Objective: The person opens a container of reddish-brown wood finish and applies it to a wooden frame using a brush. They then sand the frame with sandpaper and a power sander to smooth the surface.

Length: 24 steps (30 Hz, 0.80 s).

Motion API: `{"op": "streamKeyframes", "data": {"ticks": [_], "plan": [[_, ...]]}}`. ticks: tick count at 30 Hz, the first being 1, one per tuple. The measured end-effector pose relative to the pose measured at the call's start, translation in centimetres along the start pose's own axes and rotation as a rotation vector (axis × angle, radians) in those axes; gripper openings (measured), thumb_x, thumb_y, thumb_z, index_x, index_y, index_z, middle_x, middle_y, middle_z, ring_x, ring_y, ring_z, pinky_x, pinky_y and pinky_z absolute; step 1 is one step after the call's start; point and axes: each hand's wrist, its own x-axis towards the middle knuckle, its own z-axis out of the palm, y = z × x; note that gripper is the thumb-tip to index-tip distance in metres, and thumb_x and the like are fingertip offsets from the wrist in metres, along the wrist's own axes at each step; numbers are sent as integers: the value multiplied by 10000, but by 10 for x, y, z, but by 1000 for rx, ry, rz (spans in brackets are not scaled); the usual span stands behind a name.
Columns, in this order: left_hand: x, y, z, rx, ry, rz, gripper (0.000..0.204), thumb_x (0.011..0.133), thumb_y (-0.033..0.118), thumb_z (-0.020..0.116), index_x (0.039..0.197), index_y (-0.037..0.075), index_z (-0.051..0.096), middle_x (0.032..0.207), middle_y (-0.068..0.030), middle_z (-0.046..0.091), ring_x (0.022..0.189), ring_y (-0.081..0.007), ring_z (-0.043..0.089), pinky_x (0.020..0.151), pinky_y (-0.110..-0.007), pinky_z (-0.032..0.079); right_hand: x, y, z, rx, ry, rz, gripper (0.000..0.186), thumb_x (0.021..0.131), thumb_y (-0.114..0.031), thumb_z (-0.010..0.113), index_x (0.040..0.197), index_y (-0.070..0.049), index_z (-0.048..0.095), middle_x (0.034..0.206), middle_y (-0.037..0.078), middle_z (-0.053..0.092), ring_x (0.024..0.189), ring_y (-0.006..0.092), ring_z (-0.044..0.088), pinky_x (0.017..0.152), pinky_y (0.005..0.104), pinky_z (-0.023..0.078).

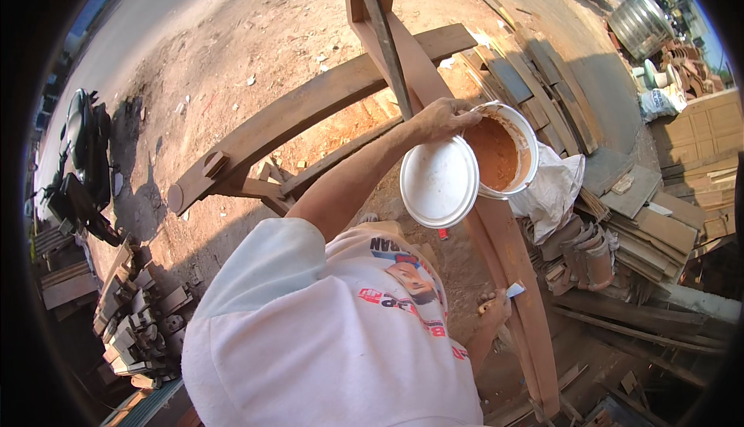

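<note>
Dirt ground (256,47), bucket rim (532,148) in left grip (446,119)

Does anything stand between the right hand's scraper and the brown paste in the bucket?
Nothing visible does: the brown paste lies exposed, the white lid overlapping only the lower-left edge of the bucket. The right hand holds the scraper lower in view.

From here I make out lettering in two places — red and dark block letters (380,297) across the white shirt (310,357), below-left of the white bucket (530,148), and small bluish letters (659,100) on a white sack (673,106), beyond the bucket's upper right.
</note>
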Motion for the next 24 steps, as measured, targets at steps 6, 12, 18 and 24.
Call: {"op": "streamKeyframes", "data": {"ticks": [6, 12, 18, 24], "plan": [[-5, 4, -7, 13, -17, -34, 529, 1007, 509, 594, 1131, 8, 708, 856, -86, 675, 815, -164, 640, 733, -366, 520, -2, 13, 22, 159, -218, 155, 182, 1020, -203, 568, 1034, -23, 591, 808, 44, 575, 638, 161, 586, 547, 293, 506], [0, 10, -2, 72, -7, -71, 560, 998, 515, 615, 1135, -18, 719, 816, -100, 691, 807, -166, 659, 747, -354, 535, -10, -42, 83, 22, -203, -210, 227, 1019, -245, 594, 1066, -24, 615, 822, 28, 577, 581, 89, 532, 489, 267, 464], [-6, 24, -3, 140, -20, -81, 682, 984, 650, 580, 1215, 23, 712, 906, -55, 677, 852, -141, 628, 769, -332, 522, 9, -141, 163, -16, -294, -489, 477, 987, -445, 682, 990, 31, 652, 738, 35, 575, 511, 88, 507, 444, 269, 416], [-57, 18, -20, -7, 21, -266, 728, 953, 657, 623, 1263, 3, 698, 1160, -167, 725, 1104, -219, 656, 962, -384, 515, 16, -147, 180, -44, -377, -491, 537, 905, -448, 774, 1087, 48, 675, 768, 37, 609, 496, 90, 501, 448, 277, 416]]}}
